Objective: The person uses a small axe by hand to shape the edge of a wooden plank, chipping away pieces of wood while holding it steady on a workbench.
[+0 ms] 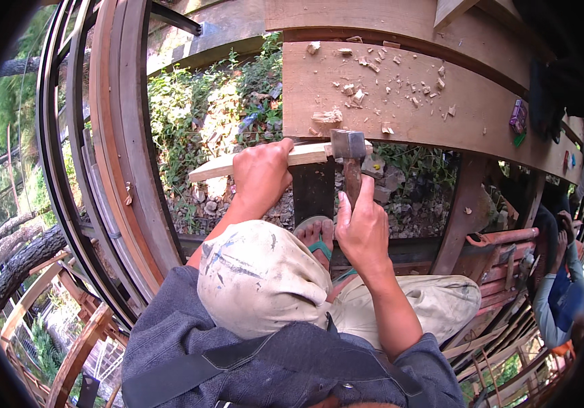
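My left hand [261, 170] is wrapped round a pale wooden strip [214, 168], whose left end tapers to a slant. My right hand [363, 231] grips the short wooden handle of a hammer [348, 145], its thumb lying along the handle. The grey metal head is at the strip's right end, overlapping it in view; whether they touch I cannot tell. Just beyond both lies the near edge of a broad wooden plank [387, 75]. Wood chips [353, 94] are scattered over it, with a small pile [326, 117] near its edge.
Long timber rails [118, 136] run along the left. A purple packet [518, 115] lies on the plank's right part. Plants and rubble [217, 122] show below. My sandalled foot [317, 238] is under the strip. Another person [567, 299] sits at the far right beside red slats [499, 272].
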`<action>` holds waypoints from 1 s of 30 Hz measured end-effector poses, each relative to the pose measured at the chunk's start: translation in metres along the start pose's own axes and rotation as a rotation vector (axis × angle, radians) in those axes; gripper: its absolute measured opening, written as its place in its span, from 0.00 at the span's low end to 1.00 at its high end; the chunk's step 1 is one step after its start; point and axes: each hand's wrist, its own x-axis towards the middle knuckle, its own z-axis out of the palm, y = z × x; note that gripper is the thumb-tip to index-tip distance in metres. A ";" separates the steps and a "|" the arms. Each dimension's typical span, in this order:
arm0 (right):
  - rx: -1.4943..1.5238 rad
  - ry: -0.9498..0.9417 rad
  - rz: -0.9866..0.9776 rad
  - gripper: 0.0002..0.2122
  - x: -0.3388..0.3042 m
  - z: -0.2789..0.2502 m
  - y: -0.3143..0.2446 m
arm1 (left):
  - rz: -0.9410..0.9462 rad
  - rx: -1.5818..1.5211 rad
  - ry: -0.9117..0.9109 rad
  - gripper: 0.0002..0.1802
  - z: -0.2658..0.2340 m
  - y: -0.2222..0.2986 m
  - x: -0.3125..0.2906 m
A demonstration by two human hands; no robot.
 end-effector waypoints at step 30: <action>-0.149 0.381 -0.138 0.24 0.091 -0.134 0.107 | -0.049 0.008 0.069 0.14 -0.010 -0.013 -0.014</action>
